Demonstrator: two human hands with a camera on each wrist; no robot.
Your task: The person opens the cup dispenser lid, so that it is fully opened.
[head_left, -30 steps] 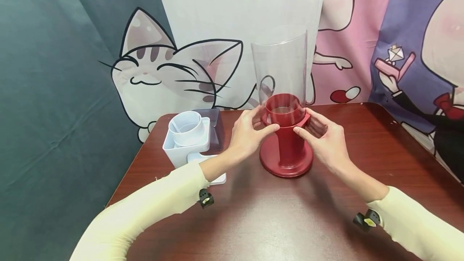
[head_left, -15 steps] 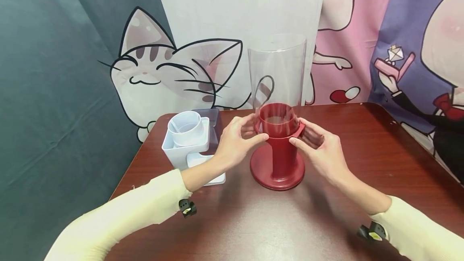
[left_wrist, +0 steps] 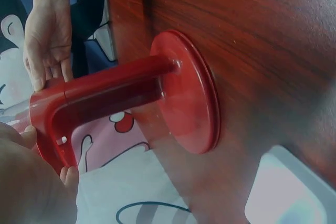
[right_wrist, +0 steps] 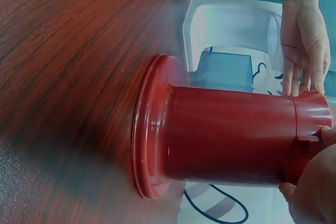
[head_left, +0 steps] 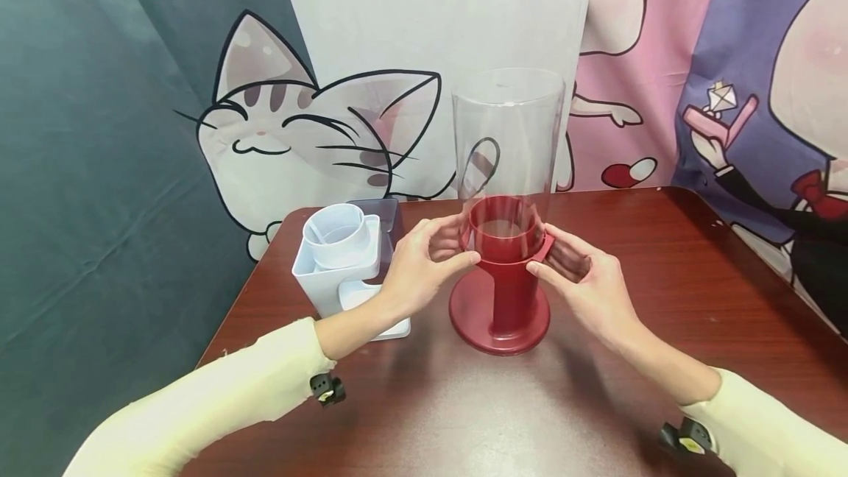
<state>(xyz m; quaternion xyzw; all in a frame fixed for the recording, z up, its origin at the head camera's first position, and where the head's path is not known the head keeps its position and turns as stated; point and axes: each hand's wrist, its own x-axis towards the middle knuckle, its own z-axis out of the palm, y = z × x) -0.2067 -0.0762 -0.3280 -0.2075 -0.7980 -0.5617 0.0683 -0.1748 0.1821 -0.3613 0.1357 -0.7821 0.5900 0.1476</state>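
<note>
A red stand [head_left: 515, 297] with a round base and a ring-shaped top stands upright on the table. Out of its ring rises a tall clear plastic cylinder [head_left: 509, 135], its top uncovered; together they look like a cereal dispenser. My left hand [head_left: 424, 267] holds the ring's left side, thumb in front and fingers behind. On the opposite side, my right hand [head_left: 592, 282] grips the same ring near a small red tab. In the left wrist view, the stand's column [left_wrist: 118, 80] meets the disc base. Seen from the right wrist, the wide column [right_wrist: 231, 135] hides part of the background.
Left of the red stand is a white plastic stand [head_left: 324, 282] with a round cup-like part [head_left: 336, 230] on top. Behind it sits a dark translucent box [head_left: 391, 223]. A printed cartoon curtain [head_left: 278, 138] hangs beyond the wooden table [head_left: 629, 241].
Both hands have brought the red stand and clear cylinder nearer to me and slightly left. Their grip on the ring stays the same; the white stand has not moved.
</note>
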